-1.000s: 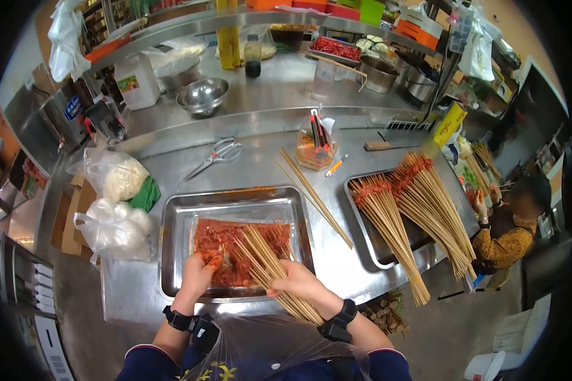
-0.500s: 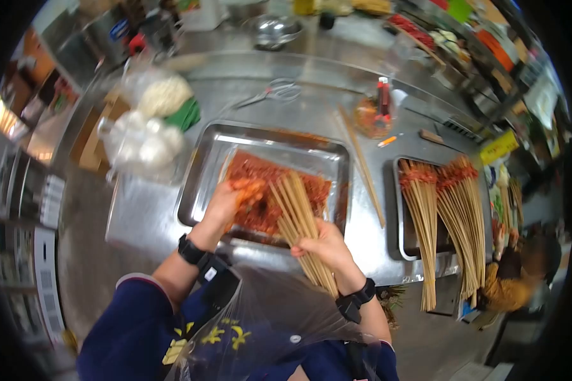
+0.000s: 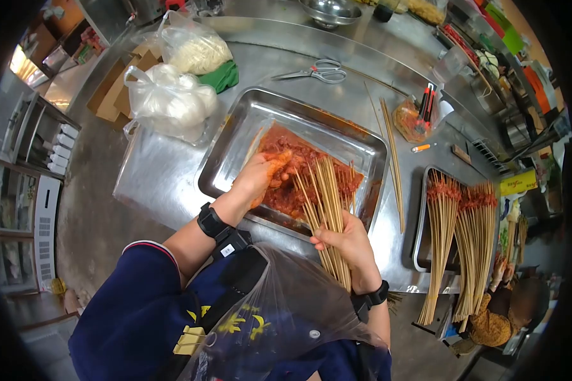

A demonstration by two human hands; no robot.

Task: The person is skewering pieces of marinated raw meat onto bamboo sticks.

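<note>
A large metal tray (image 3: 230, 143) holds a mass of red marinated meat (image 3: 286, 141). My left hand (image 3: 260, 176), its fingers smeared red, is closed at the left part of the meat; what it holds is hidden. My right hand (image 3: 347, 240) grips a bundle of wooden skewers (image 3: 330, 209) over the tray's near right edge. The upper ends of the skewers reach the meat. To the right, a smaller tray (image 3: 420, 219) bears two bundles of skewered meat (image 3: 443, 189), their bare sticks hanging over its near edge.
Scissors (image 3: 327, 71) lie behind the tray. Plastic bags of white food (image 3: 175, 105) stand at the left. Loose skewers (image 3: 392, 165), a container with red-handled tools (image 3: 413, 119) and an orange pen (image 3: 420, 148) are at the right. Another person (image 3: 492, 324) is at the lower right.
The camera view has shifted, so the table's things appear farther right. My right hand still holds the skewers, now more upright, and my left hand remains at the meat.
</note>
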